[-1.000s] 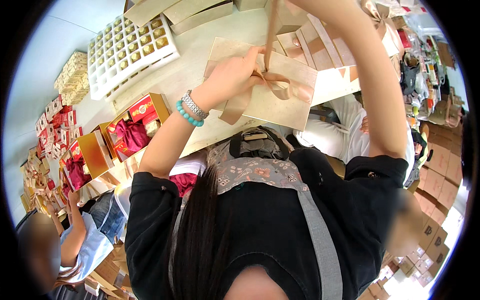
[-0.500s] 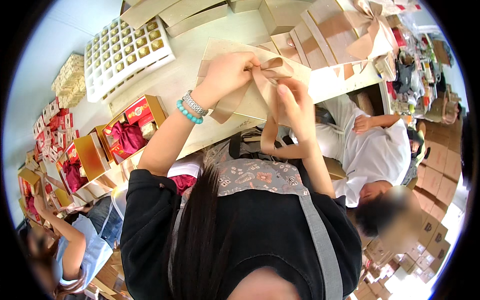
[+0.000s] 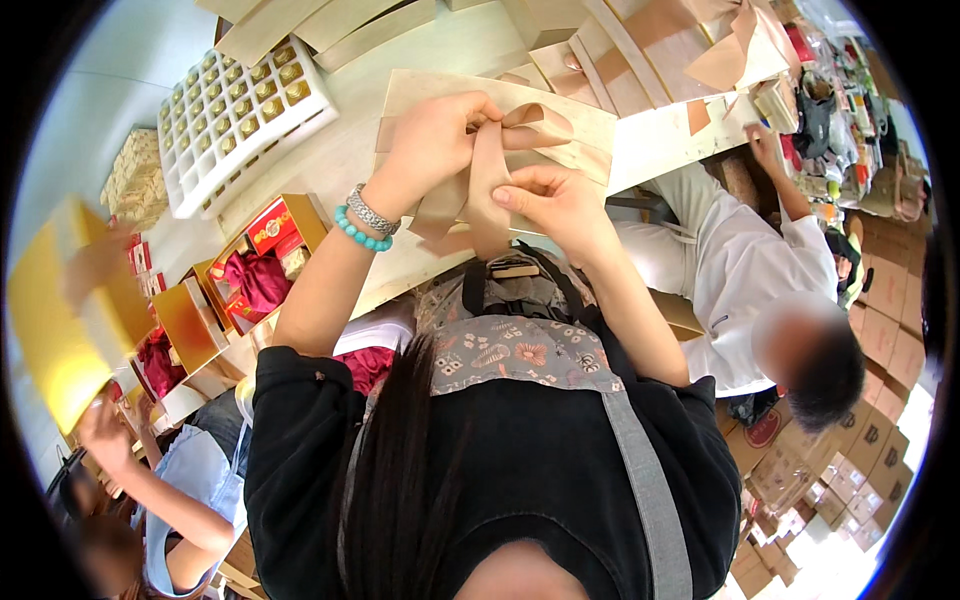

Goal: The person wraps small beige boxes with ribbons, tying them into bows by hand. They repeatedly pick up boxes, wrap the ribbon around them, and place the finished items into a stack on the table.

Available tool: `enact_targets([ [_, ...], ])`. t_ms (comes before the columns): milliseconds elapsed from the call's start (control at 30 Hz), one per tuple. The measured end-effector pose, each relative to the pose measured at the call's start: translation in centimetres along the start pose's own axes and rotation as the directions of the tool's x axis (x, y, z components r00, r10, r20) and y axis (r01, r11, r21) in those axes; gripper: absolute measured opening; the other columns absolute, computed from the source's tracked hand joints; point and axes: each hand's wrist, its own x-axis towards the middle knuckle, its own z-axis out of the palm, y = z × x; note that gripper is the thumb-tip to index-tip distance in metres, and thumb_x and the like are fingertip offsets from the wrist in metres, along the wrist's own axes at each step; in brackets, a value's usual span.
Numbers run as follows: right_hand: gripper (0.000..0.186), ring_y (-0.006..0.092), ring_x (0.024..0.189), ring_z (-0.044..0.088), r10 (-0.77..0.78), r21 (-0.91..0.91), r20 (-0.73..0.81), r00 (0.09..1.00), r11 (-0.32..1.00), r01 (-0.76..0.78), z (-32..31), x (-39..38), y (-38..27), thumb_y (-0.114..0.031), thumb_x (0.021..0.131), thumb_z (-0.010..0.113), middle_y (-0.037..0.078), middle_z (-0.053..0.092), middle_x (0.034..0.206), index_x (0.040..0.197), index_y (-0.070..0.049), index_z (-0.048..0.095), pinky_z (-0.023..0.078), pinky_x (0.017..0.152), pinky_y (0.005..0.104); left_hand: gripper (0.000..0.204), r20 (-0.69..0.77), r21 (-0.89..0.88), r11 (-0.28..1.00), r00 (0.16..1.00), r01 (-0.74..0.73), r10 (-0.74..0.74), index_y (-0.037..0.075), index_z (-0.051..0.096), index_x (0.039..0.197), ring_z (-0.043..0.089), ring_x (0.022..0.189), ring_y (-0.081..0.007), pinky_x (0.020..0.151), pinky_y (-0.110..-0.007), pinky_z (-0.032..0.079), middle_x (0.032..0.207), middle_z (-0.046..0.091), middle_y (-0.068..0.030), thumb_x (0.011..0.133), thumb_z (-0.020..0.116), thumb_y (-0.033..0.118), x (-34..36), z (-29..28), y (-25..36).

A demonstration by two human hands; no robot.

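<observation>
A flat cream box (image 3: 592, 128) lies on the table in front of me, with a beige satin ribbon (image 3: 488, 185) around it. One ribbon loop stands out to the right of the knot area. My left hand (image 3: 445, 135) is closed over the ribbon near the base of that loop, and its fingers hide the knot. Just below, my right hand (image 3: 555, 208) pinches the hanging ribbon between thumb and fingers. Another ribbon tail drops beneath my left wrist toward the table edge.
A white tray (image 3: 310, 105) with gold-topped pieces stands at the far left. Open gold boxes (image 3: 205, 335) with red contents sit nearer. At left a co-worker holds up a yellow box (image 3: 75, 290). Beige ribboned boxes (image 3: 625, 75) stand behind; a person in white (image 3: 765, 250) is at right.
My right hand has drawn the ribbon down and left, closer to my left hand. The co-worker at left has raised a yellow box. The person at right now reaches toward the table.
</observation>
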Motion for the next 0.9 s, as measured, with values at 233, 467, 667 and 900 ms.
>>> enact_targets([
  [233,0.023,0.0256,0.094,0.055,-0.717,-0.849,-0.056,0.695,0.4,0.345,-1.1,3.7,-1.5,-0.008,0.068,0.068,0.004,0.064,0.096,0.091,-0.012,0.065,0.036,0.085,0.0377,0.016,0.074,0.077,0.996,0.997,-0.04,0.035,0.004,0.06,0.096,0.065,0.077,-0.0148,0.068,-0.026,0.049,0.086,0.068,-0.0075,0.08,0.06,0.004,0.1,-0.5,0.4],
  [467,0.032,0.0223,0.099,0.051,-0.537,-0.671,0.164,0.827,0.554,0.493,-3.1,6.4,-2.0,-0.008,0.068,0.067,0.002,0.063,0.098,0.099,-0.014,0.065,0.03,0.089,0.0342,0.032,-0.03,0.109,0.994,0.999,0.015,-0.012,0.01,0.043,0.103,0.065,0.076,-0.0177,0.064,-0.027,0.048,0.087,0.069,-0.0048,0.078,0.061,0.003,-0.5,-0.3,0.7],
  [667,0.029,0.0201,0.09,0.05,-0.448,-0.578,0.225,0.865,0.654,0.489,-3.4,6.9,-3.5,-0.009,0.068,0.067,0.001,0.064,0.09,0.096,-0.013,0.066,0.031,0.083,0.0307,0.034,-0.012,0.124,0.992,1.0,0.001,0.0,0.01,0.041,0.103,0.065,0.075,-0.0181,0.063,-0.027,0.047,0.087,0.069,-0.0036,0.079,0.066,0.008,-0.1,-0.3,-0.5],
  [900,0.014,0.0219,0.081,0.053,-0.619,-0.63,0.204,0.758,0.51,0.586,-3.2,7.2,-1.9,-0.011,0.068,0.067,0.001,0.061,0.078,0.079,-0.012,0.06,0.034,0.077,0.0327,0.035,0.012,-0.015,0.998,0.998,0.068,-0.067,0.009,0.043,0.102,0.063,0.071,-0.0203,0.058,-0.031,0.045,0.076,0.066,-0.0026,0.076,0.066,0.01,-0.3,-0.4,-0.6],
])
